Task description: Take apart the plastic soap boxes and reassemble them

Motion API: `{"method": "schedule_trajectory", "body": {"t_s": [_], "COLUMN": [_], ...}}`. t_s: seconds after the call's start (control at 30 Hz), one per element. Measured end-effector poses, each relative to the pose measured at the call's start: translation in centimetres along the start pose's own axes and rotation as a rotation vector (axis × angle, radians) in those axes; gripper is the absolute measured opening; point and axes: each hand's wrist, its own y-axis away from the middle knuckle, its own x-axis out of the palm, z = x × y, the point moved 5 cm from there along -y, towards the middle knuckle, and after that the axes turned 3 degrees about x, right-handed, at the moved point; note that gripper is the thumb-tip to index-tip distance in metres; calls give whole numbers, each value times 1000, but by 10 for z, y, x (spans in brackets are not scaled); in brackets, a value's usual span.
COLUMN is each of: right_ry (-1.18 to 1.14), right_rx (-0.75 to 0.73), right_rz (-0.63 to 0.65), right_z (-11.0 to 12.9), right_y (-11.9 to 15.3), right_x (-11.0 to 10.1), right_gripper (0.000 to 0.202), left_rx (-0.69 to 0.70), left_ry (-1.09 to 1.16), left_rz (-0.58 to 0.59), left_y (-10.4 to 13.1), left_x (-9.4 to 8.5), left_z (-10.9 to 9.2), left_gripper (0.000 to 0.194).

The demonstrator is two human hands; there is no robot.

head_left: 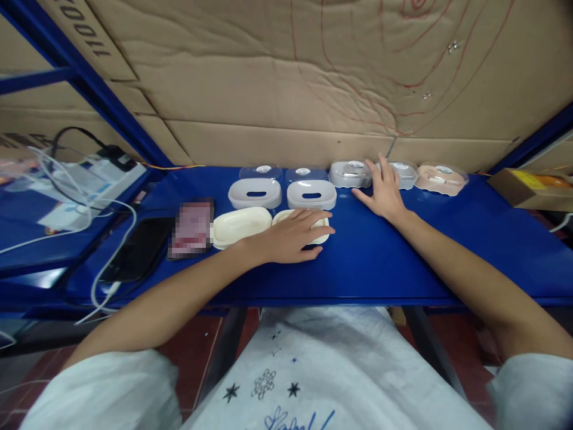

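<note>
My left hand (pixel 293 239) lies palm down over the right-hand cream oval soap dish base (pixel 321 234), its fingers spread and covering much of it. Beside it on the left is another cream base (pixel 244 226). Behind them stand two white oval pieces with a slot, one on the left (pixel 254 202) and one on the right (pixel 312 205). Clear lids (pixel 261 172) with round stickers sit at the back. My right hand (pixel 385 190), fingers apart, reaches over between a grey lidded soap dish (pixel 348 176) and a pale lidded one (pixel 405 175); whether it touches them I cannot tell.
A peach lidded soap dish (pixel 441 180) stands at the back right of the blue table (pixel 358 269). On the left lie a blurred-out pink item (pixel 192 229), a black phone (pixel 142 248) and white cables beside a power strip (pixel 111 176). A cardboard wall (pixel 233 71) rises behind.
</note>
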Motion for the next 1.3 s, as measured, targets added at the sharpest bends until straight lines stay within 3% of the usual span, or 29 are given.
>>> {"method": "schedule_trajectory", "body": {"t_s": [0.2, 0.43, 0.77, 0.9, 1.0, 1.07, 1.2, 1.3], "right_ry": [-1, 14, -6, -74, -172, -228, -306, -386], "right_rx": [-17, 30, -82, -55, -37, -41, -205, -468], "right_rz": [15, -34, -14, -122, -256, -320, -299, -189], "right_z": [0, 10, 17, 12, 9, 13, 43, 73], "right_y": [-17, -8, -8, -8, -5, -1, 11, 22], "right_x": [5, -6, -4, -11, -21, -27, -30, -24], "right_gripper": [89, 75, 78, 73, 69, 69, 76, 83], "left_rx": [-15, 5, -19, -26, -50, -128, -344, -370], "left_ry": [6, -11, -47, -13, 69, 192, 486, 568], "left_rz": [32, 25, 62, 44, -36, -181, -523, -563], "left_y": [1, 1, 3, 3, 0, -1, 3, 5], "left_x": [1, 1, 0, 0, -4, -12, -25, -26], "left_z": [2, 1, 1, 1, 1, 5, 23, 30], "left_gripper": [43, 43, 43, 43, 46, 62, 122, 142]}}
